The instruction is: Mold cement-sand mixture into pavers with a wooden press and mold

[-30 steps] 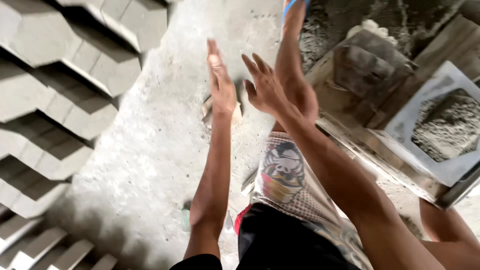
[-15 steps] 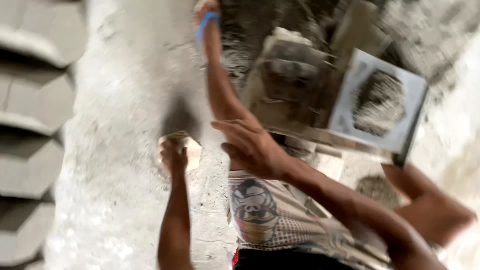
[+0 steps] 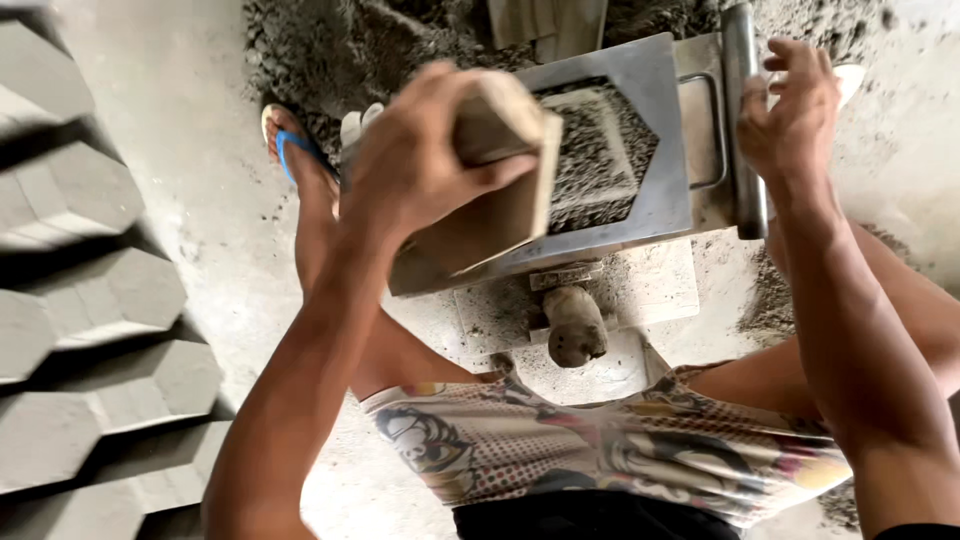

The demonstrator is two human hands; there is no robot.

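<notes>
While the wooden block [image 3: 495,175] is clenched in the left hand [image 3: 425,160], it is best kept flat above the filled metal mould [image 3: 600,150] just beyond the fingers, with the mould's handle bar [image 3: 745,120] grasped by the right hand [image 3: 790,105].

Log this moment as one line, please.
left hand: grips wooden block over mould | right hand: on metal bar | metal mould: filled with grey mix

Bare concrete floor [image 3: 190,150] open at left, hexagonal blocks [image 3: 90,300] lining its edge, metal mould [image 3: 640,150] probably blocking ahead
</notes>
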